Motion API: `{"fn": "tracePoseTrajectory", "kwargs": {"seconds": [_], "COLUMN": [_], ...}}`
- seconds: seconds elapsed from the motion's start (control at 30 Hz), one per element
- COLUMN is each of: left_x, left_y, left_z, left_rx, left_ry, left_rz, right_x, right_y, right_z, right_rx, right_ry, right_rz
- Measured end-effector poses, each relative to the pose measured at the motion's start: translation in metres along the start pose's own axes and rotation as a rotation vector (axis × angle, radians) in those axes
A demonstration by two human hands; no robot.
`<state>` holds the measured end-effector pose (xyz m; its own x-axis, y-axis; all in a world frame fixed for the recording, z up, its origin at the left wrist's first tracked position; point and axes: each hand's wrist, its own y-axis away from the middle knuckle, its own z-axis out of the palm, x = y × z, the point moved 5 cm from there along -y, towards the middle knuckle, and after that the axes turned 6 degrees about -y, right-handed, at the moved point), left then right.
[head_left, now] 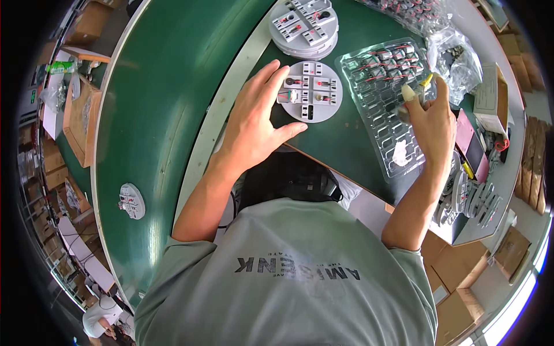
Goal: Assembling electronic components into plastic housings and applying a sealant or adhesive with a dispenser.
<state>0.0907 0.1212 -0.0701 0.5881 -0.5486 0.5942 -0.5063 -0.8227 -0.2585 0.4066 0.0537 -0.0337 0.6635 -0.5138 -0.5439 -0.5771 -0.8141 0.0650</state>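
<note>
A round grey plastic plate (pixel 311 112) lies on the green bench before me, fitted with several small black, red and metal parts. My left hand (pixel 251 124) is at its left side, fingers and thumb spread around the edge; whether it touches is unclear. A small clear-sided part (pixel 287 96) sits at the plate's left edge. My right hand (pixel 433 124) is over the right side of a clear plastic blister tray (pixel 378 135), fingers curled. Pale and yellow bits show at its fingertips; what they belong to is unclear. Several small parts with red wires (pixel 389 64) fill the tray's far pockets.
A stack of similar grey plates (pixel 304 43) stands beyond the plate. Clear bags (pixel 456 57) of parts lie far right, near an open carton (pixel 491 98). More round plates (pixel 461 199) stand at the right. Another plate (pixel 131 201) lies on the left green surface.
</note>
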Motion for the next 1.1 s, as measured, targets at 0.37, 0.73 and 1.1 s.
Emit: {"fn": "tracePoseTrajectory", "kwargs": {"seconds": [0.37,0.73,1.1], "left_x": [0.000,-0.009,-0.005], "left_y": [0.001,-0.002,-0.002], "left_z": [0.013,0.018,0.015], "left_rx": [0.023,0.083,0.154], "left_ry": [-0.090,-0.129,0.000], "left_rz": [0.060,0.091,0.064], "right_x": [0.037,-0.112,-0.096], "right_y": [0.016,0.059,0.059], "right_z": [-0.004,0.097,0.097], "right_rx": [0.121,-0.344,-0.225], "right_ry": [-0.860,-0.996,-0.972], "right_rz": [0.025,-0.588,-0.543]}}
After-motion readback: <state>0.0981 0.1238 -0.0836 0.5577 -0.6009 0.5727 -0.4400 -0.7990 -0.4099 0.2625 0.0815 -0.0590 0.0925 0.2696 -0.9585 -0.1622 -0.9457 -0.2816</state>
